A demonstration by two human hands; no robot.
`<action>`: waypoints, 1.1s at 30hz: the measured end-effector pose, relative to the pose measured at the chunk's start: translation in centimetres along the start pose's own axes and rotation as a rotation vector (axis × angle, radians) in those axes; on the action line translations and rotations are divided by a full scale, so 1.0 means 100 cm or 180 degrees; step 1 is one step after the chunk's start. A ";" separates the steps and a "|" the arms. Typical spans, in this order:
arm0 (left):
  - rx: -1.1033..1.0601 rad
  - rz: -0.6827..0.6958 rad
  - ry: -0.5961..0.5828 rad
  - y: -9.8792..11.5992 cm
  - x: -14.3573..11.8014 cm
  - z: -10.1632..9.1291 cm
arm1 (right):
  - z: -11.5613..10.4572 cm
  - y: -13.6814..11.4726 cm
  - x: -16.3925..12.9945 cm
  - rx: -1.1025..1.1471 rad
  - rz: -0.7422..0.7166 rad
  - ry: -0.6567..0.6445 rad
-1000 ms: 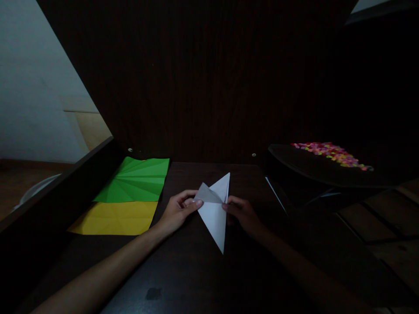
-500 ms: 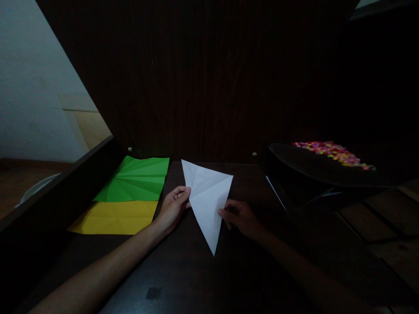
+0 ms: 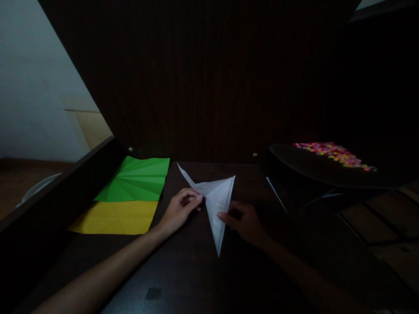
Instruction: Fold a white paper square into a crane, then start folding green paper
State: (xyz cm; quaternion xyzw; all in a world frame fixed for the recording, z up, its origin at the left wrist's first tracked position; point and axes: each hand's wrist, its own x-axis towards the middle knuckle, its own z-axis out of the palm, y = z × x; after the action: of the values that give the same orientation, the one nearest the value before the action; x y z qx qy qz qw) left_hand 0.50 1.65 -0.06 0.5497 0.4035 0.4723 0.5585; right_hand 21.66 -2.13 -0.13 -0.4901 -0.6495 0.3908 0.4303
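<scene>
A folded white sheet of paper [image 3: 218,196] is held between my two hands over the dark table. Its layers are bent inward, with a thin flap sticking up at the far left and a narrow point toward me. My left hand [image 3: 183,207] pinches the paper's left edge between thumb and fingers. On the other side my right hand [image 3: 244,220] grips the right edge, thumb on top and fingers behind. The tips of the right fingers are hidden by the paper.
To the left lie a creased green sheet [image 3: 137,179] and a yellow sheet [image 3: 114,218] partly under it. A raised dark ledge [image 3: 59,181] borders the left side. At right, a dark bag-like object [image 3: 294,165] carries a string of colourful beads [image 3: 337,155].
The white paper has gone from a flat triangle to a shape with its sides pushed inward. My left hand has moved slightly right with its edge.
</scene>
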 end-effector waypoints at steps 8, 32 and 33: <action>-0.0099 -0.0025 -0.1213 -0.003 -0.018 0.007 | 0.006 -0.001 -0.001 0.0269 -0.0068 -0.0128; -0.0267 0.0059 0.0527 -0.011 0.011 -0.011 | -0.010 0.012 0.010 0.0334 0.0312 0.0209; -0.0266 0.0067 0.0574 -0.011 0.012 -0.013 | -0.012 0.013 0.012 0.0391 0.0378 0.0307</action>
State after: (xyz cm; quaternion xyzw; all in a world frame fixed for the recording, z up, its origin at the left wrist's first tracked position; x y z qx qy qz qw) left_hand -0.35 3.17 -1.17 0.4854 0.4262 0.5421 0.5375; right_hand 23.02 -0.57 -0.78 -0.5187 -0.5726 0.4307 0.4664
